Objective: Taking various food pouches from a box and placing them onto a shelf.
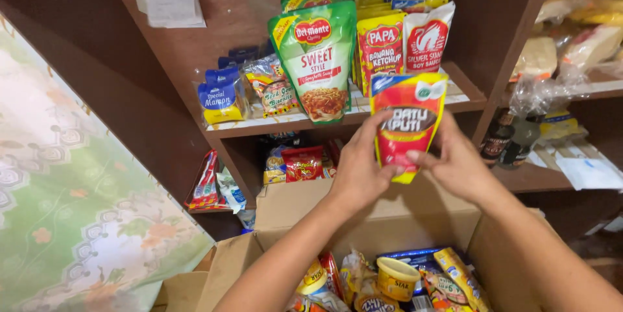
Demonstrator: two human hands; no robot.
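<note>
Two bare forearms reach up from the bottom edge of the head view, with no sleeves, watch, bracelets or gloves on them. The left hand [358, 170] and the right hand [457, 168] wear no rings that show. The fingernails are short and unpainted. Above the elbows nothing is visible.

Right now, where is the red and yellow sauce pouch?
In the head view, the red and yellow sauce pouch is right of centre, held up by both hands before the wooden shelf, above the open cardboard box.
</note>
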